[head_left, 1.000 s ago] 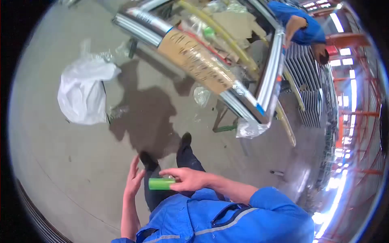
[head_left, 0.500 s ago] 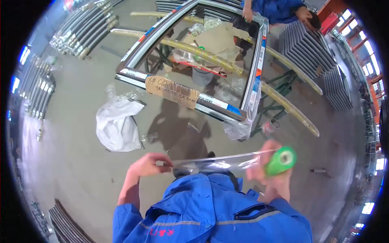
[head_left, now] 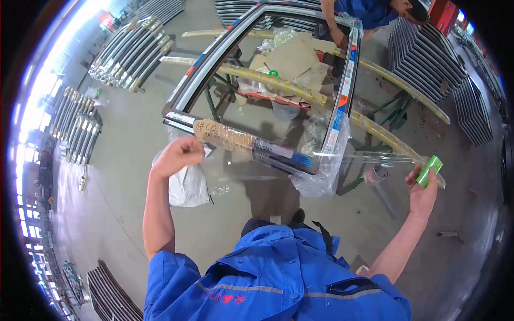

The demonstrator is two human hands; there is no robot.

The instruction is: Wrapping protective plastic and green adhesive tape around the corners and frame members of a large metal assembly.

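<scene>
My right hand [head_left: 421, 190] is raised at the right, fingers wrapped round a small green-cored roll of clear film [head_left: 430, 170]. From the roll a shiny transparent strip [head_left: 375, 157] stretches left, past the near right corner of a large window frame [head_left: 334, 131]. My left hand [head_left: 179, 156] is closed in a pinch by the frame's near left corner, at the other end of the strip; the film right at its fingertips is hard to see. A brown cardboard label with handwriting [head_left: 225, 135] lies along the frame's near edge, and clear plastic wrap [head_left: 316, 184] covers the near right corner.
Padded yellowish beams [head_left: 267, 79] on green stands support the frame. A co-worker's hand [head_left: 338, 37] rests at its far right corner. A white bag [head_left: 188, 186] lies on the floor below my left hand. Stacked profiles [head_left: 423, 59] stand at the right, wrapped bundles [head_left: 128, 53] at the left.
My hands have spread far apart and moved forward, the left up toward the frame, the right outward with the roll. The clear strip is now longer and lies across the frame's near side.
</scene>
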